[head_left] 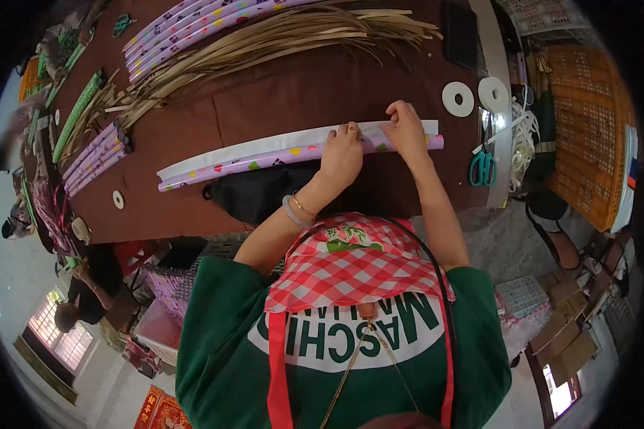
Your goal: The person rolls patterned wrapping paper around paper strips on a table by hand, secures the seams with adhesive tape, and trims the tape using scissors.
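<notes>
- At the middle of the table, your left hand point(343, 151) lies with curled fingers over the patterned tube point(265, 163); whether it grips or only presses, you cannot tell from this view.
- Just right of it, your right hand point(406, 134) is over the white strip point(229, 149), thumb and fingertips apart.
- Along the tube, the lilac paper looks mostly rolled; the white strip lies flat down its far side, so that part seems left to wind.
- Toward you, the black bag point(261, 194) sits close against the tube, tightening room before the table's near edge.
- Beyond the strip, brown tablecloth point(175, 139) gives you working room up to the dry straw point(265, 53).
- Past the tube's right end come the scissors point(482, 169), near the table's right edge.
- Farther out, the far bundle point(193, 36) and left bundle point(99, 159) look already rolled.
</notes>
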### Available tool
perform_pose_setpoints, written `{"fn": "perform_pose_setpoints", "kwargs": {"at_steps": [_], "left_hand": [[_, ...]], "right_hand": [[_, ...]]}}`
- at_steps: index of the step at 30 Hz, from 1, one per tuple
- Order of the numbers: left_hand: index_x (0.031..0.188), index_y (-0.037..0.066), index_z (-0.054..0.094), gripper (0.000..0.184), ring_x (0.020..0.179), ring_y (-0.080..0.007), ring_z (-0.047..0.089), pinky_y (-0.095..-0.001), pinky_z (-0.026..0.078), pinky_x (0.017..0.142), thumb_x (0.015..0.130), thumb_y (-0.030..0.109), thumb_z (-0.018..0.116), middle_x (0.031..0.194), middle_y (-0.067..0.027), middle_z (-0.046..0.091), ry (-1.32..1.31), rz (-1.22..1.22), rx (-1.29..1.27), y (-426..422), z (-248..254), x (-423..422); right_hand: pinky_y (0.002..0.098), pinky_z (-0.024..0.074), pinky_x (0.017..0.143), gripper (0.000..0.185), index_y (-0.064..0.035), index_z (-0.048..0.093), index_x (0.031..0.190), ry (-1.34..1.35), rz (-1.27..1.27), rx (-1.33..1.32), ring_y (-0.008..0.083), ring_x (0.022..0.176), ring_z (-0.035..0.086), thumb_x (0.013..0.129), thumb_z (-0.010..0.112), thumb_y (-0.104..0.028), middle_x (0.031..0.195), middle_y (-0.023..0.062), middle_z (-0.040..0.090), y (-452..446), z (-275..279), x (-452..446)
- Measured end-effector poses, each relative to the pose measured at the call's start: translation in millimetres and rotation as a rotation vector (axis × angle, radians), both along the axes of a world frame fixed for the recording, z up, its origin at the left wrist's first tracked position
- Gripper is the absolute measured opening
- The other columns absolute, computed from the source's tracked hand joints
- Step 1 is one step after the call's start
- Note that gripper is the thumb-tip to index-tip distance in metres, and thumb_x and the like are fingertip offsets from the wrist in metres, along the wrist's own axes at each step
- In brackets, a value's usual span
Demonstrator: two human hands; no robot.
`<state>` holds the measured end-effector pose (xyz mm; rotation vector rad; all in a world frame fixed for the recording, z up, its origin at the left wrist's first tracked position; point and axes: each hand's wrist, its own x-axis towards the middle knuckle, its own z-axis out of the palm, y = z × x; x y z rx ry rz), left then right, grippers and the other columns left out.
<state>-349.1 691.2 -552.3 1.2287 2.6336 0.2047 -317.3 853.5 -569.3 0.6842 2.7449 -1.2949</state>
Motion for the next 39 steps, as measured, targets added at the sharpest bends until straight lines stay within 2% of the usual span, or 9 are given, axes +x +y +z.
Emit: {"fn": "perform_pose_setpoints", "kwargs": {"at_steps": [4, 7, 12, 16, 22, 26, 32, 35, 39], "left_hand": [[0.091, -0.003, 0.060, 0.022, 0.093, -0.0229, 0.052, -0.0334, 0.045, 0.076, 0.076, 0.009, 0.051, 0.104, -0.0122, 0.052, -0.032, 0.000, -0.035, 3, 5, -1], [0.092, -0.003, 0.060, 0.023, 0.094, -0.0230, 0.052, -0.0332, 0.045, 0.077, 0.077, 0.010, 0.051, 0.104, -0.0123, 0.052, 0.003, 0.014, -0.034, 3, 2, 1], [0.095, -0.003, 0.058, 0.024, 0.095, -0.0242, 0.052, -0.0332, 0.044, 0.079, 0.074, 0.008, 0.051, 0.102, -0.0130, 0.051, -0.009, 0.025, -0.032, 3, 1, 1], [0.095, -0.003, 0.055, 0.026, 0.096, -0.0256, 0.051, -0.0335, 0.044, 0.079, 0.072, 0.007, 0.052, 0.102, -0.0142, 0.051, -0.009, 0.026, -0.032, 2, 1, 2], [0.100, -0.004, 0.055, 0.028, 0.092, -0.0260, 0.053, -0.0349, 0.044, 0.079, 0.074, 0.007, 0.050, 0.102, -0.0145, 0.053, -0.029, 0.082, 0.048, -1, -3, 3], [0.101, -0.004, 0.054, 0.027, 0.091, -0.0289, 0.055, -0.0365, 0.045, 0.080, 0.076, 0.006, 0.048, 0.101, -0.0153, 0.055, -0.053, 0.123, 0.351, -12, 17, 7], [0.102, 0.004, 0.059, 0.031, 0.089, -0.0285, 0.057, -0.0358, 0.047, 0.078, 0.072, 0.000, 0.053, 0.095, -0.0122, 0.058, -0.358, 0.044, 0.585, -75, 60, 62], [0.101, 0.005, 0.061, 0.027, 0.085, -0.0274, 0.058, -0.0339, 0.048, 0.075, 0.075, 0.000, 0.053, 0.093, -0.0112, 0.059, -0.366, 0.170, 0.565, -100, 66, 84], [0.102, 0.006, 0.061, 0.026, 0.086, -0.0275, 0.057, -0.0336, 0.048, 0.075, 0.078, 0.000, 0.051, 0.094, -0.0106, 0.059, -0.385, 0.306, 0.597, -117, 71, 99]], "right_hand": [[0.0356, 0.0452, 0.065, 0.031, -0.0054, 0.050, 0.088, -0.038, -0.031, 0.128, 0.0244, 0.074, 0.053, 0.065, 0.070, -0.005, 0.084, 0.0092, 0.048, -1, -8, 0], [0.0409, 0.0442, 0.069, 0.033, -0.0095, 0.048, 0.091, -0.120, -0.050, 0.162, 0.0323, 0.080, 0.054, 0.069, 0.072, -0.014, 0.096, 0.0107, 0.048, 18, -2, 8], [0.0408, 0.0420, 0.073, 0.031, -0.0112, 0.052, 0.091, -0.019, -0.196, 0.200, 0.0282, 0.084, 0.053, 0.065, 0.068, -0.008, 0.092, 0.0081, 0.050, 62, -9, 32], [0.0372, 0.0447, 0.068, 0.027, -0.0058, 0.051, 0.094, 0.070, -0.316, 0.461, 0.0260, 0.077, 0.054, 0.069, 0.061, -0.001, 0.086, 0.0096, 0.052, 113, -9, 69], [0.0227, 0.0392, 0.057, 0.022, -0.0031, 0.049, 0.084, 0.266, -0.779, -0.521, 0.0086, 0.060, 0.046, 0.089, 0.054, -0.024, 0.067, 0.0015, 0.046, 115, 38, 107], [0.0220, 0.0349, 0.050, 0.027, -0.0076, 0.045, 0.075, 0.312, -0.890, -0.899, 0.0083, 0.054, 0.037, 0.093, 0.048, -0.027, 0.065, -0.0003, 0.041, 94, 45, 121], [0.0217, 0.0375, 0.054, 0.023, -0.0046, 0.050, 0.081, 0.273, -0.732, -0.882, 0.0070, 0.057, 0.040, 0.092, 0.050, -0.024, 0.069, -0.0011, 0.045, 52, 30, 124], [0.0214, 0.0413, 0.060, 0.025, 0.0007, 0.056, 0.103, 0.236, -0.573, -0.848, 0.0065, 0.064, 0.047, 0.092, 0.050, -0.021, 0.079, 0.0007, 0.054, 34, 24, 119], [0.0244, 0.0447, 0.071, 0.020, -0.0001, 0.059, 0.103, 0.381, -0.231, -0.556, 0.0115, 0.081, 0.055, 0.089, 0.053, -0.014, 0.091, 0.0045, 0.059, 2, 5, 91]]}}
